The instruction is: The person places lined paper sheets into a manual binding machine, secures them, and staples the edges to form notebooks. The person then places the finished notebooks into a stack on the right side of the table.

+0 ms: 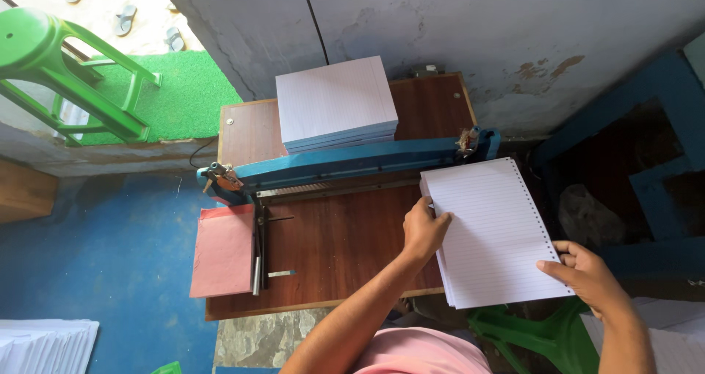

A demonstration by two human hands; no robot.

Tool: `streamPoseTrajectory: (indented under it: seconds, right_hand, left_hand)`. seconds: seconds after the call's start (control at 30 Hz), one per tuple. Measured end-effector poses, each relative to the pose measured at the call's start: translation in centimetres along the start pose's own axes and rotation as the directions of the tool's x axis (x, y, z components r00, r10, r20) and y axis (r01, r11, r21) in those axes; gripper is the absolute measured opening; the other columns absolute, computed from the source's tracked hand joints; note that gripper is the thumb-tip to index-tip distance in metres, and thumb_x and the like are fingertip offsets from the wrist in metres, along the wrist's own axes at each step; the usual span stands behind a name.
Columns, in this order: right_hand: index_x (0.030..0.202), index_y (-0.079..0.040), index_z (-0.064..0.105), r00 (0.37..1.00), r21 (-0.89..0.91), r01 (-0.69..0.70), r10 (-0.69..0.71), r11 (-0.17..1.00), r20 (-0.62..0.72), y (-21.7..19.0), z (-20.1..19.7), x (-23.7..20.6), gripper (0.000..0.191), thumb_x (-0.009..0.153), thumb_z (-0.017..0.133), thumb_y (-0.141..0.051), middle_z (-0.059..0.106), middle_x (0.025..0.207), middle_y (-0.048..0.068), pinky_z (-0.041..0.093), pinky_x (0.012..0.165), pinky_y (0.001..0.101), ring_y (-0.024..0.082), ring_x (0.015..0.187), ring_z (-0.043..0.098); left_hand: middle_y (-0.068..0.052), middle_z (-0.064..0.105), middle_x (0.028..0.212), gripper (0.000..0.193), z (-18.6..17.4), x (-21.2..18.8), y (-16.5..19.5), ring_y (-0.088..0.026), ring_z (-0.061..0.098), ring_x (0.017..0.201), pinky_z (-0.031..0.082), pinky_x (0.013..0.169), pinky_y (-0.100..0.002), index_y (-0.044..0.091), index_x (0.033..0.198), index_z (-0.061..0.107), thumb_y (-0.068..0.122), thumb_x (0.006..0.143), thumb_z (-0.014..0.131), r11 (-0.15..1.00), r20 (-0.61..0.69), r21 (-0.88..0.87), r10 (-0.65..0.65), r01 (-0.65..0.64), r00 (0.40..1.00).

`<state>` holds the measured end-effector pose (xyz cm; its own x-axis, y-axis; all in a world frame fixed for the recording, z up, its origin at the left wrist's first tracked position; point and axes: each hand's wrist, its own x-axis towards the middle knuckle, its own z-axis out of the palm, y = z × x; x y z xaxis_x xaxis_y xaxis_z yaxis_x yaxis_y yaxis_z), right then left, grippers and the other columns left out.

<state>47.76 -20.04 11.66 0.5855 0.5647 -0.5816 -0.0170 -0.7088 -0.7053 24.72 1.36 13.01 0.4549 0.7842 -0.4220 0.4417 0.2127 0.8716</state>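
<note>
Hands (424, 231) (584, 271), each grip closed on punched ruled sheets (493, 234) (blue punching machine (345, 165) and paper stack (336, 102) beyond)

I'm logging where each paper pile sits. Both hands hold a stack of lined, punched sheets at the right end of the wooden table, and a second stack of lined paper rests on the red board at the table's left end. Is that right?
Not quite. The head view shows the second stack of lined paper at the back of the wooden table, behind the blue punching machine; the red board carries no stack. The rest holds: the left hand and right hand hold the punched sheets at the right end.
</note>
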Motion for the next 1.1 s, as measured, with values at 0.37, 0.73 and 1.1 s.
streamPoseTrajectory:
  seconds: [0.37,0.73,1.1]
  right_hand:
    - [0.145,-0.007,0.059,0.997,-0.357,-0.018,-0.008,0.934,-0.071,-3.0,1.2,-1.4,0.071,0.083,0.075,-0.037,0.078,0.095,0.022,0.06,0.089,0.0437,0.034,0.087,0.081]
    - [0.148,-0.009,0.055,0.993,-0.288,-0.028,-0.006,0.957,-0.115,-2.7,1.5,1.3,0.089,0.087,0.049,-0.074,0.055,0.148,0.023,0.039,0.115,0.0566,0.037,0.142,0.048]
    - [0.163,-0.016,0.021,0.961,-0.087,-0.109,0.128,0.99,0.246,-2.4,2.8,3.2,0.112,0.08,0.021,-0.091,0.017,0.169,0.018,0.016,0.126,0.0599,0.033,0.159,0.011]
  left_hand:
    - [-0.018,0.061,0.115,0.054,-0.3,-0.4,0.3,-0.029,0.068,0.099,0.061,0.084,-0.041,-0.001,0.139,0.053,0.013,0.09,0.07,0.992,-0.104,0.109,0.078,-0.067,0.991]
    - [-0.031,0.038,0.141,0.097,1.7,-0.5,-1.8,-0.041,0.057,0.121,0.056,0.098,-0.049,-0.009,0.152,0.018,0.034,0.084,0.072,0.994,-0.04,-0.106,-0.02,0.016,0.999]
    - [-0.037,0.037,0.143,0.105,1.7,-1.6,1.5,-0.048,0.048,0.132,0.044,0.104,-0.067,0.004,0.156,0.007,0.041,0.078,0.066,0.821,0.262,-0.483,-0.196,0.304,0.945]
